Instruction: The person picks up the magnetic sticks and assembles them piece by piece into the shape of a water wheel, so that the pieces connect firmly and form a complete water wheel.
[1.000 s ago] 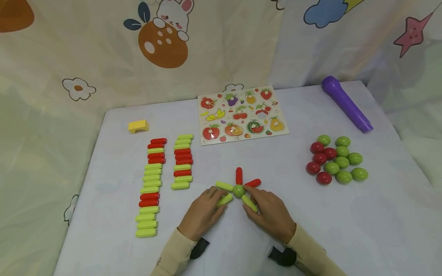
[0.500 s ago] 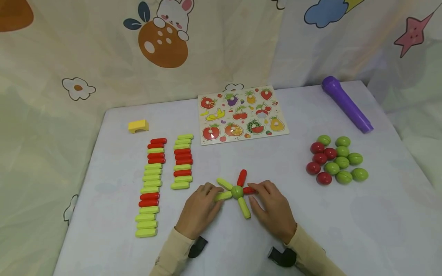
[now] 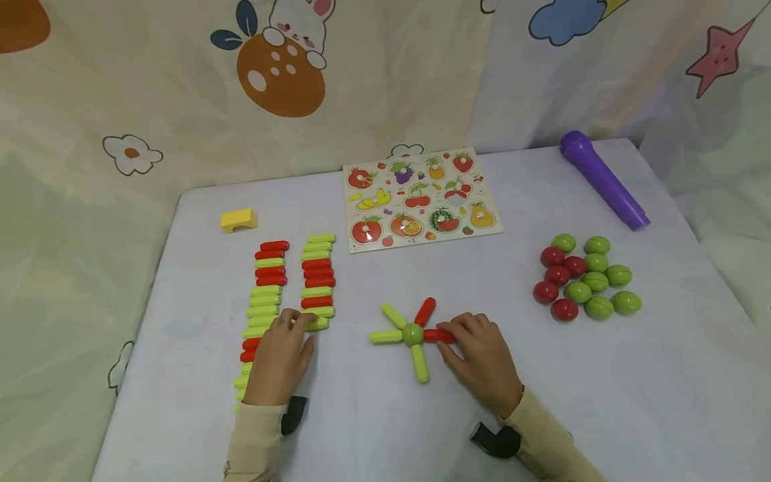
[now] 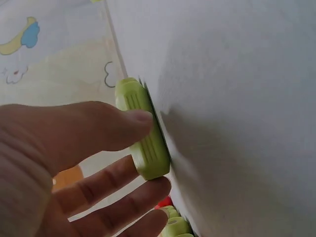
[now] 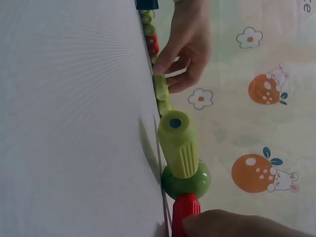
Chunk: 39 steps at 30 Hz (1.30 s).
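Observation:
Near the middle of the table lies a star-like figure: a green ball (image 3: 412,334) with three light-green sticks (image 3: 419,365) and two red sticks (image 3: 425,311) standing out from it. My right hand (image 3: 482,361) pinches the red stick (image 3: 438,336) on the figure's right side; its thumb (image 5: 232,224) shows against that stick in the right wrist view. Over on the left, my left hand (image 3: 277,365) pinches the nearest light-green stick (image 3: 318,324) of the shorter column. Its thumb presses the grooved side of this stick (image 4: 154,158) in the left wrist view, with fingers behind.
Two columns of red and light-green sticks (image 3: 318,273) lie at left, the longer one partly hidden by my left hand. A yellow arch block (image 3: 238,219) and fruit puzzle board (image 3: 424,244) sit farther back. Red and green balls (image 3: 599,308) and a purple tube (image 3: 604,179) lie right.
The figure has turned clockwise on the table. My left hand has let go of its left stick and moved left to the column. My right hand has shifted onto the right red stick.

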Tool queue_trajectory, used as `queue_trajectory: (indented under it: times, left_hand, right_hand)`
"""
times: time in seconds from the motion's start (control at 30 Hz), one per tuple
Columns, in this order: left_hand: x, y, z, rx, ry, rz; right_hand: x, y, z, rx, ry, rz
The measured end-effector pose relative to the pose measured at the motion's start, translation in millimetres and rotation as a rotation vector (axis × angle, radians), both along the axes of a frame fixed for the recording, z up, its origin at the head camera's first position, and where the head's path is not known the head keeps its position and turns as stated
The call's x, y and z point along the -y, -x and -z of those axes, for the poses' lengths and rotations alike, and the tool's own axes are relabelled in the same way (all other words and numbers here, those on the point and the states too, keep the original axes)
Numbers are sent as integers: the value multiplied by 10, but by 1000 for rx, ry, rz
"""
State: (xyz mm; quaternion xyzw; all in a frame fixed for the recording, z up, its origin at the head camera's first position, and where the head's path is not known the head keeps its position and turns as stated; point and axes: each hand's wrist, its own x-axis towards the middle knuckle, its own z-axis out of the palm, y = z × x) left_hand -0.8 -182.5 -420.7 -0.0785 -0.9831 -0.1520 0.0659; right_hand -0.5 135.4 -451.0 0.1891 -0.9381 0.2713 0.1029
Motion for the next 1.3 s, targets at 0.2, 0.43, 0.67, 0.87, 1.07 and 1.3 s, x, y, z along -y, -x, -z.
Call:
queue_trajectory:
  times: [0.2, 0.43, 0.67, 0.87, 1.07, 1.3]
  left_hand:
    - [-6, 5, 17, 12, -19, 11]
    - [-186, -24, 37, 62, -58, 86]
    - [-515, 10, 30, 66, -169, 281]
    - [-683, 28, 45, 34, -168, 313]
    - [-766, 35, 73, 48, -177, 339]
    - [-779, 41, 85, 34, -147, 320]
  right_hand:
    - [0, 8, 5, -4, -6, -23]
    - [19, 1, 20, 23, -15, -42]
    - [41, -10, 2, 47, -3, -63]
    - [52, -26, 3, 47, -21, -80]
    - [58, -29, 9, 26, -6, -109]
    - [67, -26, 10, 19, 10, -130]
